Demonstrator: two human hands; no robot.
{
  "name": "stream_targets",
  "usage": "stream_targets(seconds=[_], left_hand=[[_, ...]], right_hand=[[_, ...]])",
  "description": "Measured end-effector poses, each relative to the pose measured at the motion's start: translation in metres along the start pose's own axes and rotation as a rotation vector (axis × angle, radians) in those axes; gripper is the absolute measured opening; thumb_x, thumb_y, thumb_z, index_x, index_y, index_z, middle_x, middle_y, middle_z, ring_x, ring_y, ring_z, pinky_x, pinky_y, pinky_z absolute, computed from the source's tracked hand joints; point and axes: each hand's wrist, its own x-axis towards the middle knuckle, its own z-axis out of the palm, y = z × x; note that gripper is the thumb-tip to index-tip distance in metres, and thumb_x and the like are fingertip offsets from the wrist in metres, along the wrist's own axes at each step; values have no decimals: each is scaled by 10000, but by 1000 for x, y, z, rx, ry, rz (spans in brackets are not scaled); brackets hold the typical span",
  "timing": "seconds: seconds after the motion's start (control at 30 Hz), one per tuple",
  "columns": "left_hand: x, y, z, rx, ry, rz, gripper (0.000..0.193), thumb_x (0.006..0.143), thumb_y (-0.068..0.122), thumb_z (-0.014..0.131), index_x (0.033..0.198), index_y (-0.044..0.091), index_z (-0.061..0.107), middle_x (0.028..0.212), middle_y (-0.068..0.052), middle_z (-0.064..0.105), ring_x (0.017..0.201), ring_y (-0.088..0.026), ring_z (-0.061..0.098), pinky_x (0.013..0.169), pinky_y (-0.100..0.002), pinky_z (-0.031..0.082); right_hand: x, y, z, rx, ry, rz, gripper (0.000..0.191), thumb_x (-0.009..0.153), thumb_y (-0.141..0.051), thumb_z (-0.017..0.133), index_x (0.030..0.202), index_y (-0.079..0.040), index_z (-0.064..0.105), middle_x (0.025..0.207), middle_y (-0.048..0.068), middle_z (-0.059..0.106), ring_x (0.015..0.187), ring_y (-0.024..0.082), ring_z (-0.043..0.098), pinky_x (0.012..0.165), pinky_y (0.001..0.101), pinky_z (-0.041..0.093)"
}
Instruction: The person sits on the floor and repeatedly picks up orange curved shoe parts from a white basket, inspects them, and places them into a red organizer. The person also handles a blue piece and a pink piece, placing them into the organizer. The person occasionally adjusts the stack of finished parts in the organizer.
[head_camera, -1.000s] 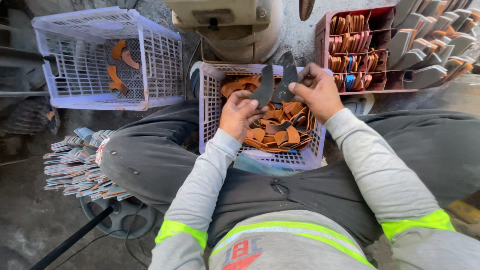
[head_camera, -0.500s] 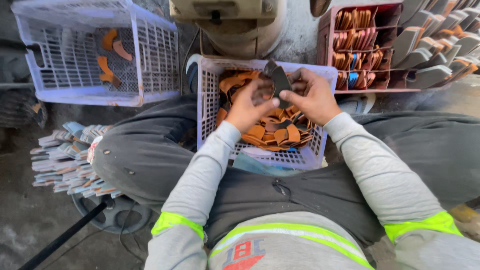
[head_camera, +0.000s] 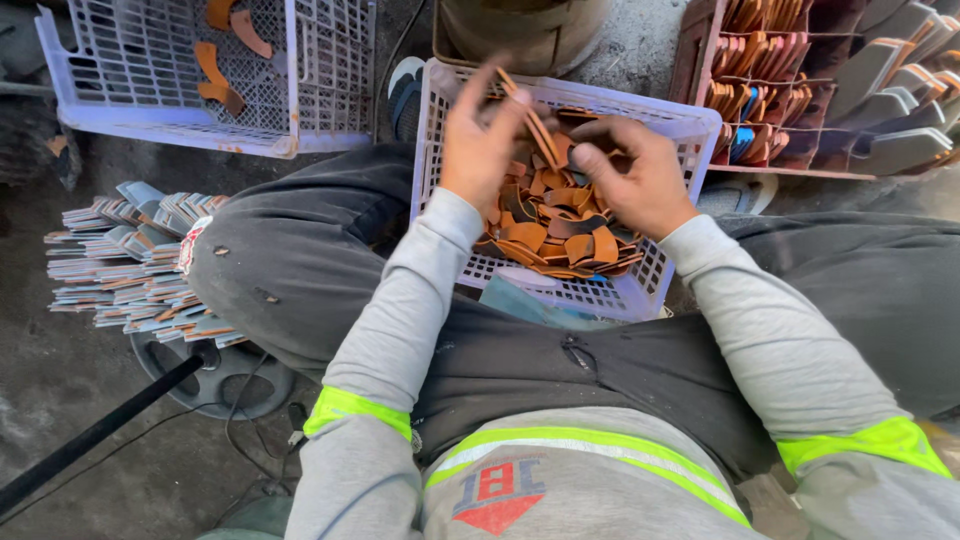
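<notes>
A white plastic basket (head_camera: 668, 118) sits between my knees, filled with several curved brown leather pieces (head_camera: 560, 235). My left hand (head_camera: 482, 140) is raised over the basket and pinches a thin stack of brown leather pieces (head_camera: 530, 115) that stick up from its fingers. My right hand (head_camera: 635, 175) is beside it, fingers curled down into the pile on a dark piece; exactly what it grips is hidden by the fingers.
A second white basket (head_camera: 300, 100) with a few brown pieces stands at the upper left. A reddish rack (head_camera: 700, 90) of brown and grey pieces is at the upper right. Stacked flat grey-blue pieces (head_camera: 130, 265) lie on the floor left of my leg, near a black pole (head_camera: 95, 435).
Both hands earlier held a dark grey curved piece above the basket. Now that piece is down, and the left hand lifts a thin stack of brown pieces. The camera tilted closer.
</notes>
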Motion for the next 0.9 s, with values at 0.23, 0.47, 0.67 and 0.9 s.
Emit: stream_targets(seconds=[0.23, 0.47, 0.67, 0.9], left_hand=[[-3, 69, -48, -207, -24, 91, 462, 1087, 157, 604, 1521, 54, 484, 1190, -165, 686, 1103, -276, 729, 965, -414, 630], [-6, 74, -60, -200, -116, 95, 465, 1092, 145, 601, 1533, 92, 463, 1263, -180, 686, 1117, -271, 726, 982, -406, 615], [4, 69, -69, -232, -159, -47, 429, 1094, 169, 566, 1493, 22, 519, 1264, -184, 701, 1106, -270, 731, 961, -383, 607], [6, 72, -73, -305, -251, -57, 446, 1070, 144, 647, 1488, 23, 545, 1240, -127, 688, 1130, -242, 722, 997, -363, 598]], right_hand=[[11, 46, 18, -505, -265, 56, 284, 959, -251, 682, 1116, -17, 722, 961, 234, 728, 861, 404, 702, 780, 469, 552], [21, 99, 132, -442, -409, 43, 272, 917, -240, 677, 1056, -13, 729, 989, 235, 728, 911, 416, 702, 829, 499, 552], [55, 133, 251, -508, -428, 345, 335, 884, -225, 717, 1133, -3, 686, 1076, 270, 693, 990, 464, 659, 893, 529, 508], [73, 122, 186, -149, -357, 271, 219, 962, -152, 635, 1156, -51, 628, 1050, 178, 719, 948, 357, 725, 811, 472, 568]])
